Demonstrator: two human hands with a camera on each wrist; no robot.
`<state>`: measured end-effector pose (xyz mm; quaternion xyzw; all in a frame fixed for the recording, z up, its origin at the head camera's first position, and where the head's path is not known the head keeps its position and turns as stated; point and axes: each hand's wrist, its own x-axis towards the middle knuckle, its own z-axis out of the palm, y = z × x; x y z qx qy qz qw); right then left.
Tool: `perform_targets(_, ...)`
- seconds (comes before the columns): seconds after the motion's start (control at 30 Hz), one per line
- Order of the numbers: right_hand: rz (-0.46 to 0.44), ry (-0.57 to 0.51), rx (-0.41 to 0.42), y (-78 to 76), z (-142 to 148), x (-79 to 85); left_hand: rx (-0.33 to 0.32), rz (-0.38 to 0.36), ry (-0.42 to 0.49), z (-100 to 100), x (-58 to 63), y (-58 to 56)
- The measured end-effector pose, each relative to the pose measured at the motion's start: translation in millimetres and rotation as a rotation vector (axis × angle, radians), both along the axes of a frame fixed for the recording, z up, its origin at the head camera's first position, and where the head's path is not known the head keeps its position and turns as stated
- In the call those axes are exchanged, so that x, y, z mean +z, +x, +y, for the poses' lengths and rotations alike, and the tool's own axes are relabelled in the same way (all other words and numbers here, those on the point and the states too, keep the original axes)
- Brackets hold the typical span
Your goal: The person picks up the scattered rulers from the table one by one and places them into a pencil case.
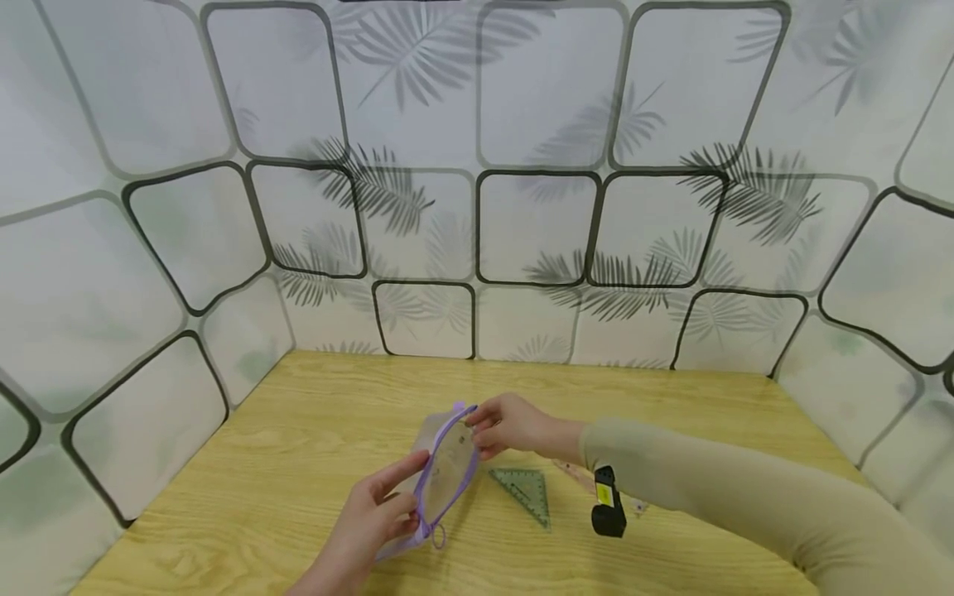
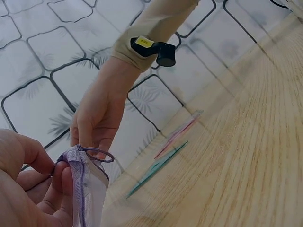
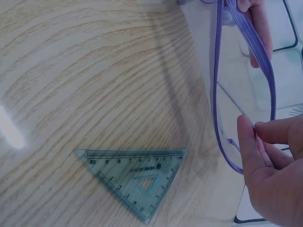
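A see-through zip pouch with purple edging (image 1: 450, 473) is tilted over the table with its mouth spread apart. My left hand (image 1: 373, 515) pinches the pouch's near edge, close to the zip end where a purple ring loop (image 2: 99, 154) hangs. At the far side of the mouth is my right hand (image 1: 513, 426), its fingertips within the opening. In the right wrist view its thumb and forefinger pinch something thin and clear, whose kind I cannot make out. To the right of the pouch a green transparent set square (image 3: 127, 171) lies flat.
Partly hidden under my right forearm, a pinkish transparent flat piece (image 1: 574, 475) lies beyond the set square. A black camera (image 1: 608, 502) is strapped to my right wrist. Patterned curtain walls (image 1: 537, 323) enclose the wooden table (image 1: 298, 447) at back and sides.
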<state>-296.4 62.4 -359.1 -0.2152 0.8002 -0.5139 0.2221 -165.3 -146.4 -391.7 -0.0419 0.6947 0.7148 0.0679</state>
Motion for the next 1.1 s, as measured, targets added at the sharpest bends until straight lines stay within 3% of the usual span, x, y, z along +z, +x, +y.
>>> perform_targets(0.37,0.001,0.035,-0.051,-0.7,-7.7,1.3,-0.02,-0.016,-0.001,-0.2,2.4,1.1)
perform_targets(0.87,0.015,0.033,-0.022,-1.7,-8.2,5.7,-0.031,-0.002,0.006,-1.1,2.4,1.7)
perform_targets(1.1,0.085,0.112,-0.023,0.4,-2.8,4.0,-0.03,-0.005,0.006,-0.9,2.5,1.6)
